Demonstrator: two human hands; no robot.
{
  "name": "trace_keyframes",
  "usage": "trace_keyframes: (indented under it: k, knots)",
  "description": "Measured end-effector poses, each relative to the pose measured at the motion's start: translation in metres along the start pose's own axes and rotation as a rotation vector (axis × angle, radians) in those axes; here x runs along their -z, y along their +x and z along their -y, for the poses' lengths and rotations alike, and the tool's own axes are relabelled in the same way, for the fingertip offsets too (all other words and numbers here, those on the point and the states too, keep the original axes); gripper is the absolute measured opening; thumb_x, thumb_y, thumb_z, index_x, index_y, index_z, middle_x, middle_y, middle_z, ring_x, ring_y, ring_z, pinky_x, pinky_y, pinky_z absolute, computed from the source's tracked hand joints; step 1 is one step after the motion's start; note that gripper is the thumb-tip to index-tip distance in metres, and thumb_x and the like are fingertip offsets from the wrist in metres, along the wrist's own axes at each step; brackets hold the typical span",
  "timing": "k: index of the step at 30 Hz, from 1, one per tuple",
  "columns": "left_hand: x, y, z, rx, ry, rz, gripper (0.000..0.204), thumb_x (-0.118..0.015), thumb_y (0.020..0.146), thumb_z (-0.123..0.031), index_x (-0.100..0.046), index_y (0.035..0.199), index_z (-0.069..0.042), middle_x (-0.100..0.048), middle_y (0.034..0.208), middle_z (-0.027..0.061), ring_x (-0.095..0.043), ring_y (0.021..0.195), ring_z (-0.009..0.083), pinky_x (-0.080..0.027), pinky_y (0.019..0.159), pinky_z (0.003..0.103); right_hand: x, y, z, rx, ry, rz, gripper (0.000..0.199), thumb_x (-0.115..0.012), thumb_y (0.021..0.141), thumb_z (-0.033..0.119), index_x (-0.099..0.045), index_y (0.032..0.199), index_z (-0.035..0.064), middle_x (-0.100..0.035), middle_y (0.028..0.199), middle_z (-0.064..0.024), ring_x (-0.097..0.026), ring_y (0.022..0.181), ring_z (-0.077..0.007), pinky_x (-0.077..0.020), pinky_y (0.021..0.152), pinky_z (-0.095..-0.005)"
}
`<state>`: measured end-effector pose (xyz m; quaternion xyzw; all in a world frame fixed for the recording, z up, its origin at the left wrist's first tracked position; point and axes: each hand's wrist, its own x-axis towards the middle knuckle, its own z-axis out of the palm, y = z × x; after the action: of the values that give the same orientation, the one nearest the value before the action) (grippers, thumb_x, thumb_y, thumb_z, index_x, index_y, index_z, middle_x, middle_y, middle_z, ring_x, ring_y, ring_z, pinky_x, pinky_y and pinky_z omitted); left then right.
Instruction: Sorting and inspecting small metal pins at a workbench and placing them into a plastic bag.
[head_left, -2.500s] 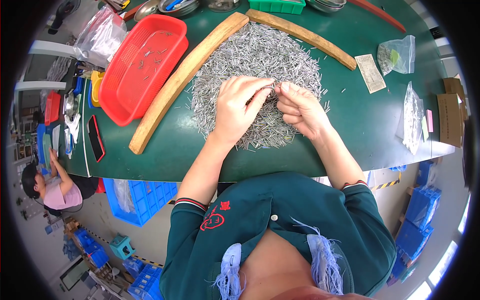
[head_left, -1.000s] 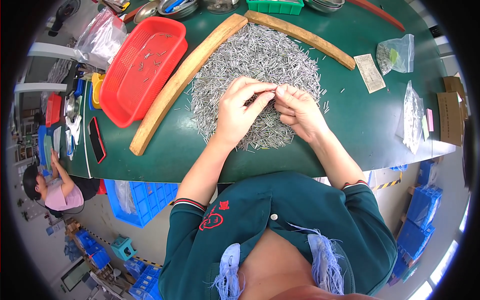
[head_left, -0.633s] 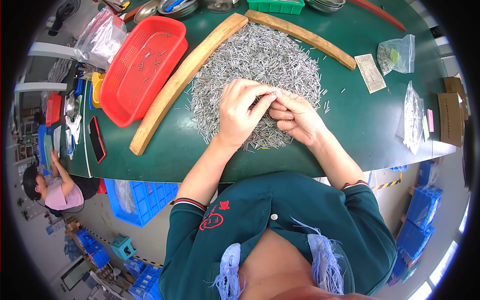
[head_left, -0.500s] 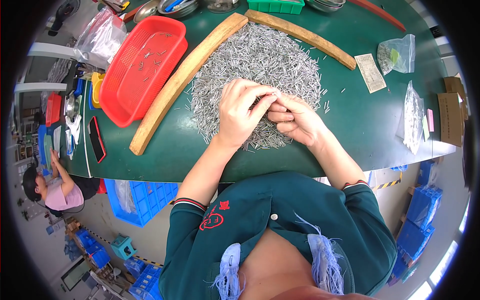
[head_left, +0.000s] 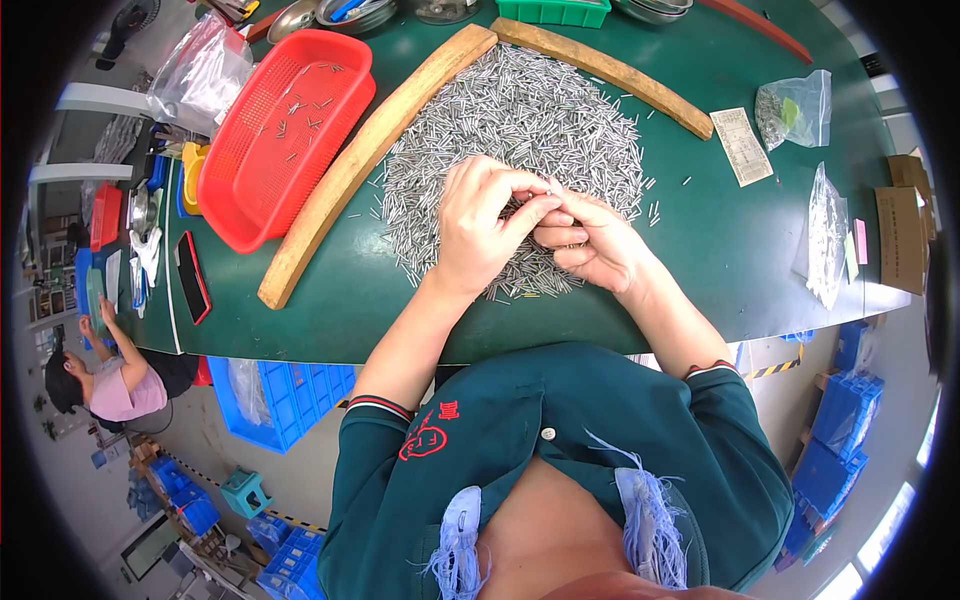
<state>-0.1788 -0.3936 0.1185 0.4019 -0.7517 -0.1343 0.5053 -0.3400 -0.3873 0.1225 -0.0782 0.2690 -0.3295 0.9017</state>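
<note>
A wide heap of short silvery metal pins (head_left: 520,100) lies on the green tabletop (head_left: 700,260). Over the near part of this heap my two hands meet, fingertip to fingertip. My left hand (head_left: 480,218) is closed in a pinch, thumb against forefinger. My right hand (head_left: 592,238) also pinches, its other fingers curled in toward the palm. Whatever small piece sits between the fingertips is mostly covered, and I cannot make it out. Pins lie all round and beneath both hands.
Two wooden bars (head_left: 380,165) (head_left: 610,75) border the heap's far sides. Left stands a red plastic basket (head_left: 240,200) holding a few pins. Plastic bags (head_left: 825,235) and a paper slip (head_left: 741,147) lie right. Far left, another person (head_left: 125,385) works at a bench.
My left thumb and the pinched fingertips have shifted slightly; both hands stay in the same place. The person at far left has moved head and arms a little.
</note>
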Motion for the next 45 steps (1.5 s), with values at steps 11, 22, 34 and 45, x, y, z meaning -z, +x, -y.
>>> trace_keyframes:
  k: [11, 22, 34, 45]
  knots:
    - [0.002, 0.001, -0.001, -0.030, -0.010, 0.006, 0.039, -0.077, 0.066, -0.009, -0.059, 0.101, -0.007, -0.057, 0.071, 0.0018, -0.055, 0.068, 0.0163, -0.042, 0.068, 0.032, 0.004, 0.002, 0.000, 0.092, -0.020, -0.015, 0.022, -0.053, 0.089, 0.024, -0.054, 0.094, 0.0037, -0.043, 0.072, 0.0038, -0.034, 0.053, -0.0021, -0.0208, 0.036, -0.0130]
    - [-0.002, 0.000, 0.002, -0.160, 0.234, 0.093, 0.059, -0.074, 0.067, -0.016, -0.053, 0.122, -0.008, -0.050, 0.072, -0.0017, -0.051, 0.069, 0.0155, -0.039, 0.077, 0.034, 0.004, 0.003, -0.001, 0.605, -1.002, -0.243, 0.026, -0.064, 0.085, 0.028, -0.061, 0.089, 0.0024, -0.051, 0.066, 0.0058, -0.036, 0.056, 0.0014, -0.0298, 0.046, -0.0184]
    - [0.023, 0.005, 0.017, 0.231, 0.506, 0.461, 0.033, -0.072, 0.069, -0.037, -0.065, 0.088, -0.010, -0.061, 0.083, 0.0003, -0.053, 0.085, 0.0189, -0.034, 0.084, 0.038, 0.015, 0.005, 0.014, 0.018, 0.207, 0.181, 0.018, -0.046, 0.096, 0.025, -0.049, 0.089, 0.0086, -0.034, 0.064, 0.0074, -0.028, 0.047, 0.0014, -0.0183, 0.033, -0.0128]
    - [0.013, 0.003, 0.015, 0.032, 0.294, 0.320, 0.011, -0.066, 0.075, -0.015, -0.065, 0.085, -0.011, -0.058, 0.079, 0.0000, -0.054, 0.081, 0.0188, -0.035, 0.087, 0.036, 0.005, -0.002, 0.015, 0.089, 0.125, 0.127, 0.018, -0.050, 0.093, 0.024, -0.051, 0.088, 0.0070, -0.038, 0.066, 0.0057, -0.030, 0.048, 0.0004, -0.0204, 0.034, -0.0124]
